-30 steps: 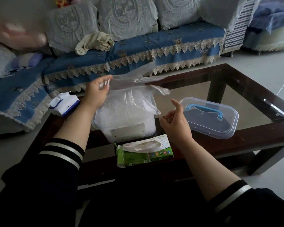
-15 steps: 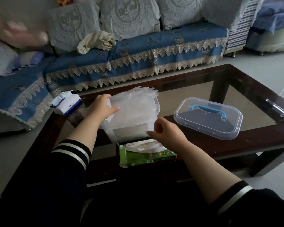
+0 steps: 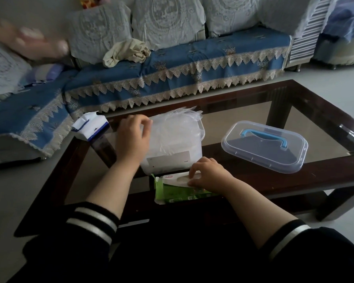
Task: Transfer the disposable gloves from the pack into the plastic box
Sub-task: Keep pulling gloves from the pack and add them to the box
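Gloves [image 3: 170, 129] fill the plastic box [image 3: 200, 129]; our left hand [image 3: 131, 137] presses them flat. Right hand [image 3: 206, 174] pinches the next from the pack [image 3: 172, 190] (near table edge).

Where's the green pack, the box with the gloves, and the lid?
green pack [image 3: 172, 194], head view, its green front side
box [image 3: 200, 129], head view, its right rim
lid [image 3: 264, 137], head view, its blue handle
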Demonstrator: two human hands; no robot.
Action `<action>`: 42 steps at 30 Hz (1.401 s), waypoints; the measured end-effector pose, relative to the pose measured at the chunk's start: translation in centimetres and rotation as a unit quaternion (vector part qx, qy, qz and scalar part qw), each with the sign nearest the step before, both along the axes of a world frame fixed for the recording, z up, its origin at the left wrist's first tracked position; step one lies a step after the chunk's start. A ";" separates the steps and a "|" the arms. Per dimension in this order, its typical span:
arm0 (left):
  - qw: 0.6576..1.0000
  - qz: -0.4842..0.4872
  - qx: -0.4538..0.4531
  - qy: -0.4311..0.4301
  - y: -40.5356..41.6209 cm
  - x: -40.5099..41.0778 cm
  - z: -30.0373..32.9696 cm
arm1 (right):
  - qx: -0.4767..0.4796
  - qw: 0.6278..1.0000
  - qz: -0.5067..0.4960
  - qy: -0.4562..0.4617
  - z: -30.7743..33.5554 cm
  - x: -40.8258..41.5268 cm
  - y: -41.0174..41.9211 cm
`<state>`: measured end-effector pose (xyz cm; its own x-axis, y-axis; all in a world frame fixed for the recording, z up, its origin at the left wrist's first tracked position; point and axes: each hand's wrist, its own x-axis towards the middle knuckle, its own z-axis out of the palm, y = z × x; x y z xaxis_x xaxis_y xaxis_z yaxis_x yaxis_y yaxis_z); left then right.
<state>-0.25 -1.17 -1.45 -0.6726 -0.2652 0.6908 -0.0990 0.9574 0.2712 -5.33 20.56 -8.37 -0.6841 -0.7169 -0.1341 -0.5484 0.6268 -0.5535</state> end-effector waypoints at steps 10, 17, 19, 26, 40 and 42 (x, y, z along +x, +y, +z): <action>0.916 -0.142 0.029 -0.374 6.0 4.2 -6.1 | -0.016 1.000 -0.020 0.016 -0.5 0.2 -0.3; 0.890 -0.088 0.049 -0.444 5.9 3.1 -8.5 | -0.047 0.997 -0.027 0.050 -1.1 0.1 -0.8; 0.884 -0.083 0.079 -0.453 5.9 3.0 -8.8 | -0.047 0.996 -0.017 0.074 -1.1 0.2 -0.9; 0.877 -0.095 0.121 -0.455 5.9 2.9 -9.6 | 0.047 0.991 0.019 0.125 -1.9 0.2 -1.6; 0.876 -0.071 0.099 -0.467 5.8 2.6 -9.5 | -0.145 0.986 -0.081 -0.016 -0.6 0.5 -1.9; 0.873 -0.066 0.092 -0.474 5.8 2.4 -9.3 | -0.229 0.964 -0.125 -0.056 0.4 0.6 -1.5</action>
<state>2.19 4.66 -10.80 -0.9520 -0.1903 -0.2397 -0.2551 0.9262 0.2778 -4.75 19.06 -7.96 -0.8428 -0.5330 0.0747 -0.3333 0.4079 -0.8500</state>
